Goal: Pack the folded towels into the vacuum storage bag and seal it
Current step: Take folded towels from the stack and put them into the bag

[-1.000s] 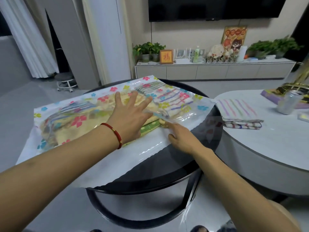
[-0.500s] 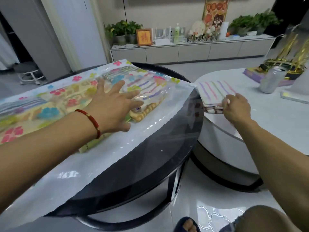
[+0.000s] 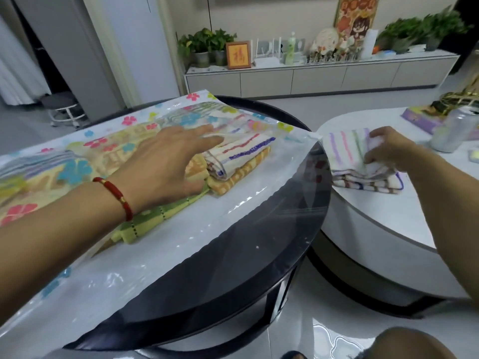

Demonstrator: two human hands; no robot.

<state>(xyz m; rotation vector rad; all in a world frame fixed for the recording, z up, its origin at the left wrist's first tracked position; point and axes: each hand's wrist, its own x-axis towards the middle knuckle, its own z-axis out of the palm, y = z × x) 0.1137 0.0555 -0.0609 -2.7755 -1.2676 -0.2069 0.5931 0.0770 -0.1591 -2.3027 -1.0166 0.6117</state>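
Two hands work: left hand (image 3: 166, 161) flat on bag (image 3: 77, 161), right hand (image 3: 388, 149) apparently pinching striped towel (image 3: 344, 151).

The only readable sign is the red character 福 in a small wooden frame (image 3: 238, 55) on the sideboard (image 3: 311, 76).

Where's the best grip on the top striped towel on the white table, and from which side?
Take the top striped towel at its near-right corner, coming from the right and above. It lies folded flat on a second folded towel on the white table, so a pinch on the layered edge probably lifts it alone. The right hand already pinches there; the left hand rests on the vacuum bag.
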